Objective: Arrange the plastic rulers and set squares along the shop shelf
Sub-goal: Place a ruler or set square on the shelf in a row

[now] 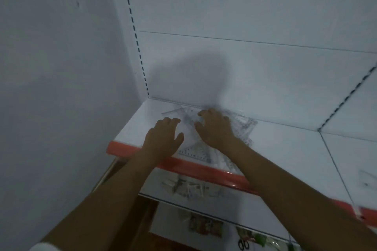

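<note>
Several clear plastic rulers and set squares (242,128) lie in a loose, overlapping pile on the white shop shelf (285,149), near its left end and back wall. My left hand (163,136) lies over the shelf at the pile's left side, fingers slightly bent. My right hand (214,126) rests on top of the pile with fingers spread and their tips bent onto the plastic. A set square (193,154) shows between my wrists near the red front strip (195,169). The picture is blurred.
A white wall (61,67) closes the shelf on the left. Another clear set square (367,178) lies on the adjoining shelf section at right. Lower shelves hold small packets (191,187) and scissors (243,244).
</note>
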{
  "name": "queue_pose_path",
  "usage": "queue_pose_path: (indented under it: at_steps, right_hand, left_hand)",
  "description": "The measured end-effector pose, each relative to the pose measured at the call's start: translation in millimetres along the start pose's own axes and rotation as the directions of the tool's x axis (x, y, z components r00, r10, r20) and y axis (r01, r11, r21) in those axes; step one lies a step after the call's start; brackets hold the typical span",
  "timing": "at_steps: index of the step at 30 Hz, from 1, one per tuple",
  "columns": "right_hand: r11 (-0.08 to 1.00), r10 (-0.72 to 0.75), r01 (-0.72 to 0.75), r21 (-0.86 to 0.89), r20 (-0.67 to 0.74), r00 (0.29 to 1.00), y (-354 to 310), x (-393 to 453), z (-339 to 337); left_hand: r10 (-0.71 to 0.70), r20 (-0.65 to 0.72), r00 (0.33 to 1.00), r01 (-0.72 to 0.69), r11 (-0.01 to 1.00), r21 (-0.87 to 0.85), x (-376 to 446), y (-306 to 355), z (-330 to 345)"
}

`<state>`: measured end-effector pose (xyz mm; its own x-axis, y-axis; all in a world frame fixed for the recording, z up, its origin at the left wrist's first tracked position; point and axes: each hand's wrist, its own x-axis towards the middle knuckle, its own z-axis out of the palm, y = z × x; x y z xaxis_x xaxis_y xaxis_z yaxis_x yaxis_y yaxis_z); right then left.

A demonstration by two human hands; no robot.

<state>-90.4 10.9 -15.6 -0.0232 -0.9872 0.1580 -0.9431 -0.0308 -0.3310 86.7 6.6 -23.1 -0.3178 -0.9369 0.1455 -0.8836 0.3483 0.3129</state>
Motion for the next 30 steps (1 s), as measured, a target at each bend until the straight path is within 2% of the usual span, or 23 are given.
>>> queue_pose_path:
  at_steps: [3, 6, 11, 15, 18, 23, 27, 30]
  right_hand:
    - [0.99, 0.127, -0.128, -0.059, -0.024, 0.992, 24, -20, 2]
    - [0.963, 0.249, -0.255, -0.085, -0.079, 0.965, 48, -36, 3]
    - [0.925, 0.363, -0.372, -0.081, -0.109, 0.925, 75, -52, 9]
    - [0.937, 0.338, -0.347, -0.049, -0.131, 0.932, 86, -56, 21]
    - [0.942, 0.332, -0.336, 0.014, -0.201, 0.922, 91, -57, 29]
    - [0.922, 0.381, -0.335, 0.193, -0.295, 0.876, 98, -61, 34]
    - [0.847, 0.491, -0.352, 0.398, -0.337, 0.803, 96, -63, 29]
    - [0.82, 0.525, -0.336, 0.464, -0.372, 0.765, 96, -66, 28]
  left_hand:
    - [0.067, 0.041, 0.997, -0.064, 0.995, -0.073, 5, 6, 18]
    - [0.11, 0.065, 0.992, -0.106, 0.992, -0.074, 6, 14, 36]
    - [0.12, 0.074, 0.99, -0.127, 0.987, 0.102, 8, 23, 58]
    - [0.081, 0.021, 0.996, -0.083, 0.991, 0.104, 12, 27, 70]
    - [0.073, -0.028, 0.997, -0.071, 0.996, 0.063, 13, 26, 76]
    - [0.066, -0.053, 0.996, -0.062, 0.995, 0.077, 17, 26, 81]
    - [0.08, -0.077, 0.994, -0.077, 0.996, 0.045, 22, 25, 84]
    - [0.108, -0.132, 0.985, -0.096, 0.991, 0.095, 20, 23, 92]
